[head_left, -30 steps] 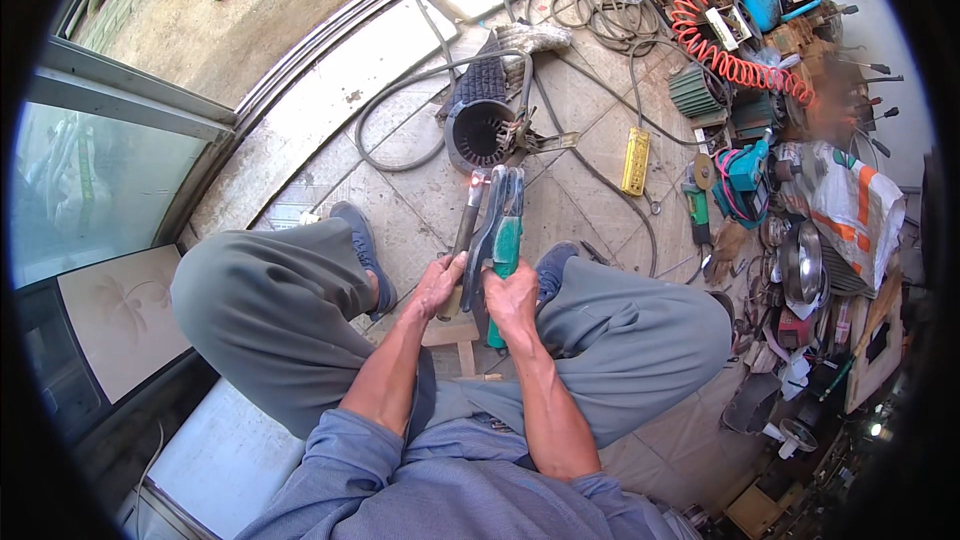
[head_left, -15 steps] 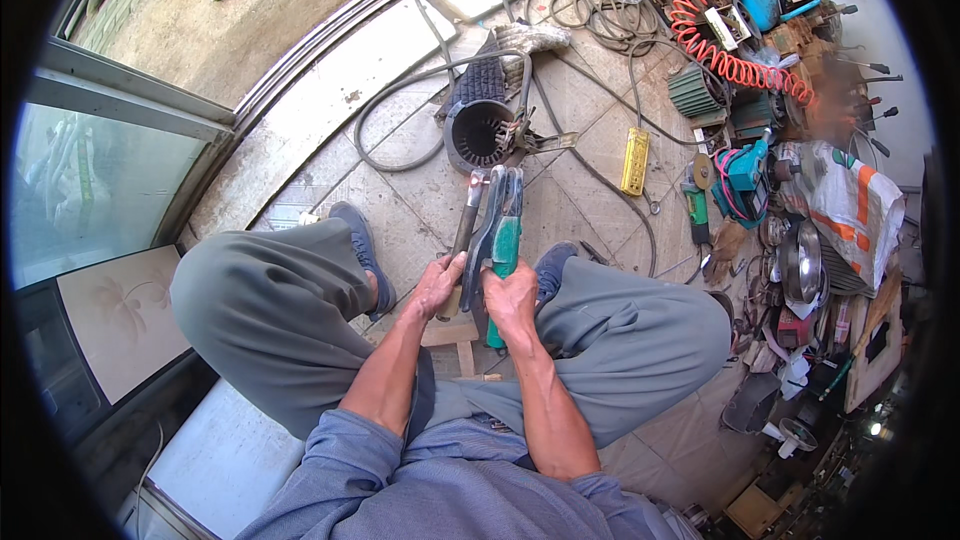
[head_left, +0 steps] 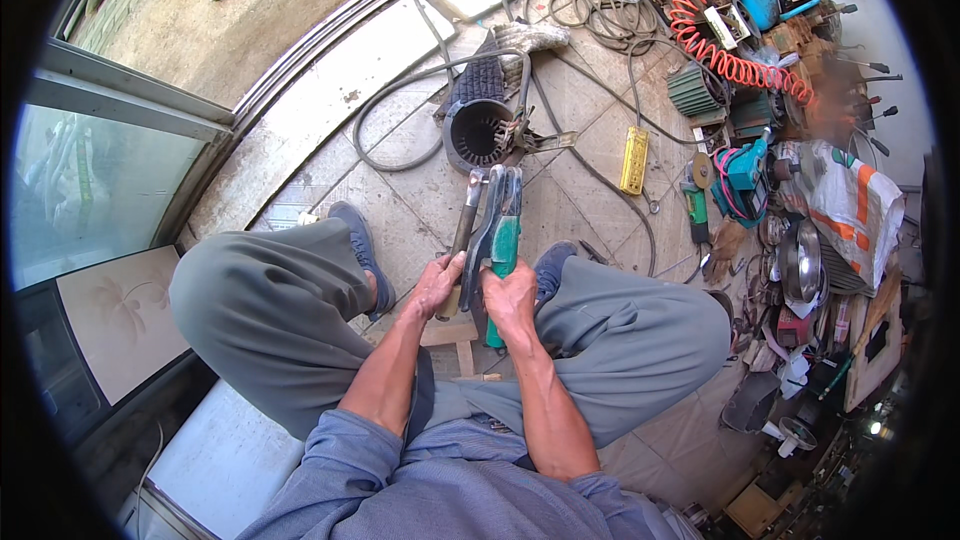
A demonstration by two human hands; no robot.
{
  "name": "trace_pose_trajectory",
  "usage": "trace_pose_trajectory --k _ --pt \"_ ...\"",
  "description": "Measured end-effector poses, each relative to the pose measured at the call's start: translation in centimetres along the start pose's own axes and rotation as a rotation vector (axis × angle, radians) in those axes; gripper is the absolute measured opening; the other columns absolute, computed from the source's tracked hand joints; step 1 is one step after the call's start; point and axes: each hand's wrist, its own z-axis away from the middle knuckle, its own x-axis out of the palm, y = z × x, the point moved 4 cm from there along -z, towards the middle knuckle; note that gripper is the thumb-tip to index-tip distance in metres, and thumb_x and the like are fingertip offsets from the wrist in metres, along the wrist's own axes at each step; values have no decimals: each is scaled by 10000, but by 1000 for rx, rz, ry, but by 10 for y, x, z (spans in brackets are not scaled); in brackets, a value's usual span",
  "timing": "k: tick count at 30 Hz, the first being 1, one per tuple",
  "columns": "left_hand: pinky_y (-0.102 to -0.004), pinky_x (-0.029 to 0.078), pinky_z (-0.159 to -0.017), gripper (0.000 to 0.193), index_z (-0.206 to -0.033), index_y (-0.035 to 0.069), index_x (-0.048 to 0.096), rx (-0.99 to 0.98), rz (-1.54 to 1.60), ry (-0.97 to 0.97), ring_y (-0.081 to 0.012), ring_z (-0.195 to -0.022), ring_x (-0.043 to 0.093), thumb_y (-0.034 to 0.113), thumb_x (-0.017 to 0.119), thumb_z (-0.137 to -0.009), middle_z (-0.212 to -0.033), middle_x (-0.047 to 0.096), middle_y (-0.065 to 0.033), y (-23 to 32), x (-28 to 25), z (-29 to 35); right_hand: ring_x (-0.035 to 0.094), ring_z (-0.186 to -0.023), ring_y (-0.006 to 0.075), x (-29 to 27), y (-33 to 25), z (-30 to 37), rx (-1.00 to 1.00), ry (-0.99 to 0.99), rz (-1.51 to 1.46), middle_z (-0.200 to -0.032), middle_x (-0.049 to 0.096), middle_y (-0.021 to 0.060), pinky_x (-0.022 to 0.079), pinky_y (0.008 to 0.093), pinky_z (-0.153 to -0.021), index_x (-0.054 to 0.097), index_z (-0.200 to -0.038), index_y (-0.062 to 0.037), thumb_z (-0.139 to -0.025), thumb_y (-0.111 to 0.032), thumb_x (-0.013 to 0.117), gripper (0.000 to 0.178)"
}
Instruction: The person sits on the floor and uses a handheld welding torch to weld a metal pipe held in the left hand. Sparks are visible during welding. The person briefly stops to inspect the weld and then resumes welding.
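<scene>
At centre of frame: left hand [head_left: 437, 285] with fingers curled tight round a dark rod [head_left: 465, 230]. Just right of it: right hand [head_left: 510, 295] with fingers wrapped round the grip of a green-handled tool [head_left: 506, 240]. Cannot tell exact fingertip positions, partly hidden behind the grips.

Rod and tool both pointing up the frame, heads side by side; cannot tell whether touching. Just above, at upper centre: slotted metal cylinder [head_left: 475, 135], apparently on its side, with mouth toward bottom of frame. At its right edge, a flat clamp-like metal piece [head_left: 553, 143].

Possible trouble:
- Could pinch skin between rod and tool, from squeezing with both hands so close together.
- Could send the rod skidding past the tool's head, from uneven pressure or a turned wrist; might then scrape the cylinder's rim or inner slots.
- Could roll or shift the cylinder with a bump; cannot see any support underneath.
- Could tug things near the cylinder by hooking the dark cable [head_left: 384, 168] looped to its left; near left shoe [head_left: 362, 245], so a likely snag on getting up.
- Could drop either piece toward right shoe [head_left: 553, 268] or onto the small wooden stand [head_left: 450, 334] below, on a slackened grip.
- Bare skin close to metal: little protection against sharp or hot edges. Cannot judge temperature by eye.
</scene>
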Motion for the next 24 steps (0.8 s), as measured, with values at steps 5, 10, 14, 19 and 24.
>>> trace_pose_trajectory --k 5,10,14,19,24 --pt "-321 473 -813 595 -1139 -38 668 -8 -16 -4 -124 -879 548 531 542 -1021 -955 664 -40 3 1 1 702 -750 333 -1 2 0 39 -12 -9 -781 696 204 530 432 -733 659 -889 20 -788 -138 677 188" --pt "-338 472 -828 614 -1141 -46 664 -9 -46 3 -140 -891 552 542 537 -1017 -959 668 -56 -3 -2 -2 702 -749 337 -1 -2 0 36 -15 3 -781 697 209 530 433 -731 658 -886 22 -792 -140 677 188" --pt "-337 470 -826 615 -1140 -45 664 -7 -44 -4 -141 -888 551 544 539 -1016 -956 667 -56 -1 -1 -1 703 -753 342 0 4 -2 35 -17 -10 -780 697 209 530 435 -732 659 -888 22 -792 -140 676 189" --pt "-324 471 -815 594 -1143 -43 663 -31 -29 0 -130 -882 547 527 553 -1016 -959 665 -50 5 -1 3 704 -766 341 -1 -1 1 53 -13 -9 -789 700 210 530 435 -737 661 -894 22 -792 -145 677 197" --pt "-320 471 -805 579 -1132 -41 665 -29 -1 11 -125 -875 543 516 556 -1018 -956 662 -43 5 1 3 705 -774 344 -1 0 1 40 -14 -9 -798 701 214 530 435 -740 664 -899 20 -796 -152 678 202"
